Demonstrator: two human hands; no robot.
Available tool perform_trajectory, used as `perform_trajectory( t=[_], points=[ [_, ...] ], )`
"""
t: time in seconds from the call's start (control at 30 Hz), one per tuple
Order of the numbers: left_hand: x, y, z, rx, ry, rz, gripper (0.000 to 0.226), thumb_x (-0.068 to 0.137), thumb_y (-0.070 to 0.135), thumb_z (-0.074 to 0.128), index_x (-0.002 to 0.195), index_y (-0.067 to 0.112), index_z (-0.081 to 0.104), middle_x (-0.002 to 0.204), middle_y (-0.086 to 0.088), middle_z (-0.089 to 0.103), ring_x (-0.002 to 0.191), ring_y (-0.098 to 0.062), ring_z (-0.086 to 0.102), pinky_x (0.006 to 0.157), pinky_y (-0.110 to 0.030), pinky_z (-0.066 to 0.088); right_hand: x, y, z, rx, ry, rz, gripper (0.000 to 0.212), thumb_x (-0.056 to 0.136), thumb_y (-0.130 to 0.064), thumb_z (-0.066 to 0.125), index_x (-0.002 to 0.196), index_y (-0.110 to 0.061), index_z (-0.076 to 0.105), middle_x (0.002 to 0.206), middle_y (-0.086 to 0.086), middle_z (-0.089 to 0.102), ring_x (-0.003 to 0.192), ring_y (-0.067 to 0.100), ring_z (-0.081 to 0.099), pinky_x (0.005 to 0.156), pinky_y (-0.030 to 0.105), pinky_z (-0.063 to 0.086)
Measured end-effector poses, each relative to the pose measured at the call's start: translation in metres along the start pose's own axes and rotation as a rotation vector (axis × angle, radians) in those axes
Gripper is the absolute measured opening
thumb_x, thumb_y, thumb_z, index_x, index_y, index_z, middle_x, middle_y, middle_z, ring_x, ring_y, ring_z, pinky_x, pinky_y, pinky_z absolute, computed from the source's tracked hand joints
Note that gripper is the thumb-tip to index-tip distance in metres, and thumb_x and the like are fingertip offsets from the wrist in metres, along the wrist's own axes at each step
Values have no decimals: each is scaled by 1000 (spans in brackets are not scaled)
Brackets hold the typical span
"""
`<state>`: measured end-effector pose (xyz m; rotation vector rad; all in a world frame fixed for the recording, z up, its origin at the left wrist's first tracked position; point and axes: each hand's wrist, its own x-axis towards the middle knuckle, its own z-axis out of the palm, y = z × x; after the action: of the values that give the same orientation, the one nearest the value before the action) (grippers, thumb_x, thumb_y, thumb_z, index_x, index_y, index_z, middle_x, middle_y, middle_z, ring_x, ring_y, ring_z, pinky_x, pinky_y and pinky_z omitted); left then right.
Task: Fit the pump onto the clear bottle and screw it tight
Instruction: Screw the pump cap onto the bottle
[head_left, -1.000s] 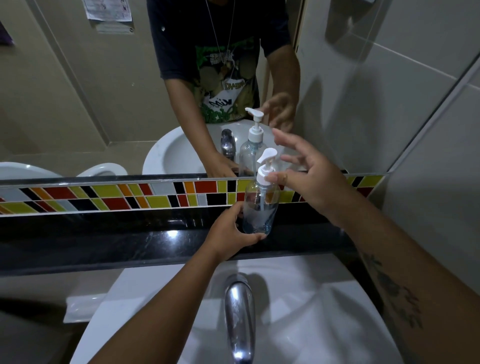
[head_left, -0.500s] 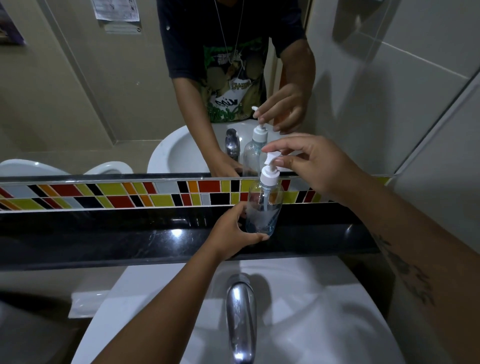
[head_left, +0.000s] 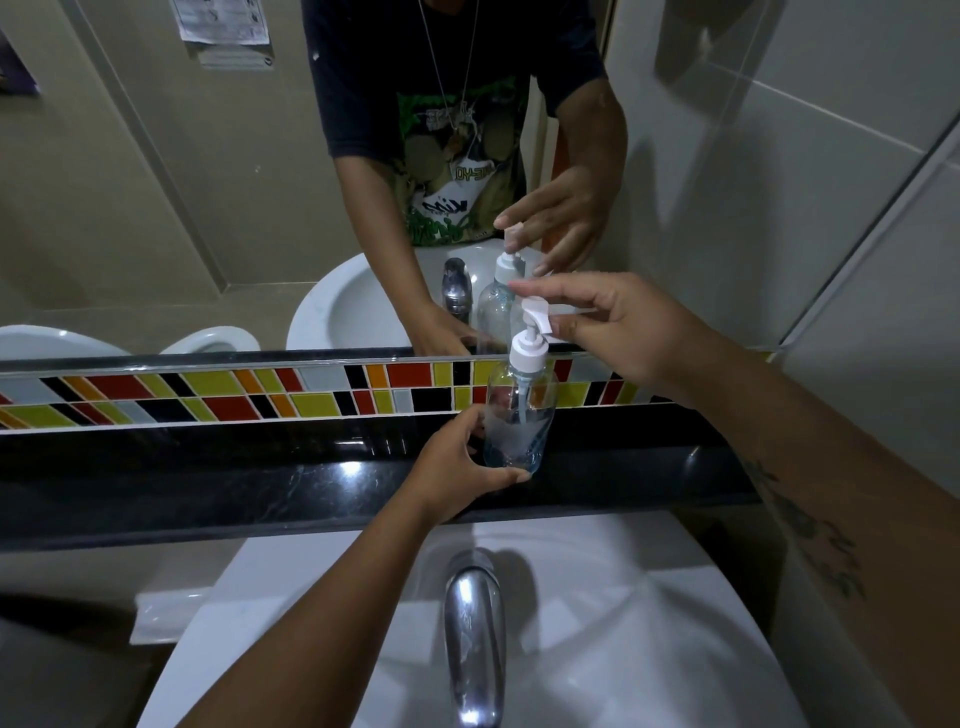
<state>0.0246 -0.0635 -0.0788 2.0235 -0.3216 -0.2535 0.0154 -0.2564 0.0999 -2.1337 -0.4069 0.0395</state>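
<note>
Clear plastic bottle (head_left: 519, 415) with a little bluish liquid stands upright on the glossy black stone ledge (head_left: 260, 483), behind the white basin (head_left: 675, 623) and chrome tap (head_left: 475, 639). The left hand (head_left: 457, 467) wraps its lower body, thumb in front and fingers curled behind. A white plastic pump (head_left: 529, 345) sits in the neck; the right hand (head_left: 618, 327) pinches its nozzle head between thumb and forefinger, the other fingers spread loose above.
</note>
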Motion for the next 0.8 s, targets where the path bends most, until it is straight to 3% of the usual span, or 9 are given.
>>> perform_trajectory(
  t=[0.1,0.2,0.3,0.43,0.63,0.8],
  points=[
    [-1,1,-1,5,1,-5,65,74,24,94,130,30,60,122,15,68,107,5,61,79,0,43,-11,8,1,88,39,45,70,87,-14,67,141,-47,38,149,-13,45,137,7,41,109,30,40],
    [-2,1,-1,6,11,3,68,74,24,94,133,29,60,126,12,69,109,1,62,83,-6,43,-26,27,13,196,97,138,86,65,-40,78,137,-57,34,147,-12,47,134,12,45,111,43,39],
    [-4,1,0,9,16,14,69,75,20,94,135,25,61,125,11,68,108,-1,62,85,-4,44,-40,55,39,242,116,277,98,63,-35,83,146,-43,31,149,-6,45,132,17,46,109,45,40],
    [-7,-3,-1,7,27,25,65,77,15,92,134,22,62,129,5,70,120,-12,64,91,-3,47,-47,87,72,323,107,391,92,73,-15,82,148,-30,32,148,1,45,133,26,45,107,44,42],
    [-9,-8,-14,-25,37,-4,63,77,7,91,133,13,64,131,-3,71,125,-16,65,94,-1,47,-46,96,104,422,100,367,73,78,-9,77,141,-27,42,138,0,51,118,17,54,82,21,48],
    [-15,-21,-38,-9,72,-29,65,75,6,92,134,11,66,129,-4,73,122,-16,67,93,-5,51,-31,90,127,420,105,320,68,80,-8,76,138,-23,45,132,0,54,119,18,55,83,20,49]
  ],
)
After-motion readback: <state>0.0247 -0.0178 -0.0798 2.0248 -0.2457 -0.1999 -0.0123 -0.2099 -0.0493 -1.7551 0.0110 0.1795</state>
